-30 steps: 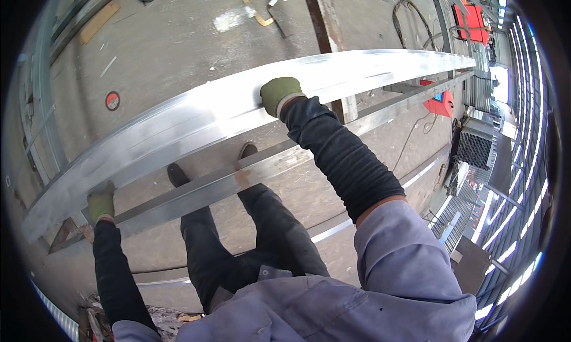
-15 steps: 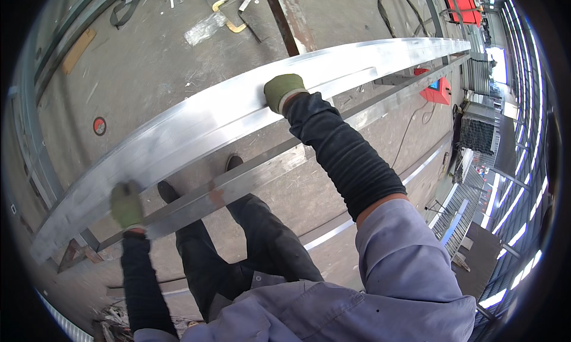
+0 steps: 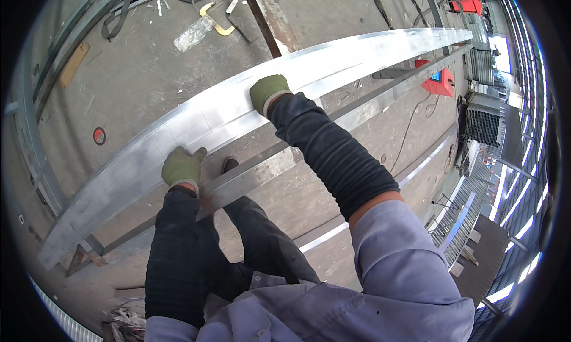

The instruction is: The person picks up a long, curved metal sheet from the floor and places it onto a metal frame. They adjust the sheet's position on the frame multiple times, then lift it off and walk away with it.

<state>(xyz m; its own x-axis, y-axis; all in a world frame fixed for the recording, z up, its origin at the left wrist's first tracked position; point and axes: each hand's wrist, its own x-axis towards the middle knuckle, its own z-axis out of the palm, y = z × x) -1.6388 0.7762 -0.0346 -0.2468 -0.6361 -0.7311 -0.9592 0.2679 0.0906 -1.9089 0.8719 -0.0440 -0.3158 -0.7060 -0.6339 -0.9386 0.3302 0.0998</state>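
Note:
A long, shiny silver metal panel (image 3: pixel 223 107) with a raised lengthwise ridge stretches from lower left to upper right, bowed by the lens. It rests on a steel tube frame. My left hand (image 3: pixel 182 168), in a green glove, touches the panel near its near edge; the thumb stands apart from the bent fingers. Farther right, my right hand (image 3: pixel 269 94), also gloved in green, is closed at the panel's ridge, with its fingertips hidden. A steel tube (image 3: pixel 256 180) of the frame runs along the near side, between the panel and my body.
A rusty steel beam (image 3: pixel 270 23) lies beyond the panel. On the floor are a yellow curved tool (image 3: pixel 221 30), a red-and-black disc (image 3: pixel 99 136) and a wooden block (image 3: pixel 74 65). A red machine (image 3: pixel 439 80) with a cable stands at the right. My legs are close to the near tube.
My left hand has moved right and farther away along the panel, closer to my right hand. The right hand keeps its place on the panel; the whole view has shifted slightly.

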